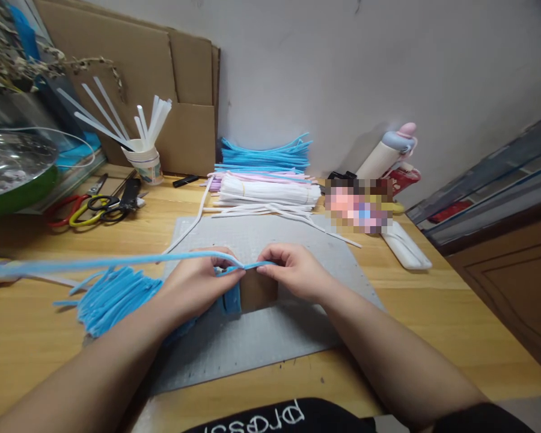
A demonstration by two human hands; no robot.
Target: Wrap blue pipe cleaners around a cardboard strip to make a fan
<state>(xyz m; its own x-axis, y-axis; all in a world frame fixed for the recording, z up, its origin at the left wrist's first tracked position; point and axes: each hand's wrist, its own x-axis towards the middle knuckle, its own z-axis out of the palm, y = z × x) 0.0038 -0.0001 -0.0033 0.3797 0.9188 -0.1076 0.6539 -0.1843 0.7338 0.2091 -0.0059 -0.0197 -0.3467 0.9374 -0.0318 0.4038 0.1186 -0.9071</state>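
Observation:
A long blue pipe cleaner [130, 260] runs in from the left edge, over my left hand, to the fingers of my right hand. My left hand [202, 276] is closed, thumb and fingers pressing the pipe cleaner near the top edge of a brown cardboard piece [259, 290]. On the other side my right hand [295, 272] pinches the pipe cleaner's end. Blue strips [231, 299] cover the left part of the cardboard. Beside my left forearm lies a row of blue pipe cleaners [117, 300], partly hidden; whether it joins the cardboard I cannot tell.
Under the work lies a grey cutting mat [252, 343]. Behind it are bundles of white [268, 193] and blue pipe cleaners [265, 157]. Scissors [83, 210], a cup of white sticks [145, 162] and a green bowl [20, 192] stand left; a bottle [383, 156] and white case [406, 246] right.

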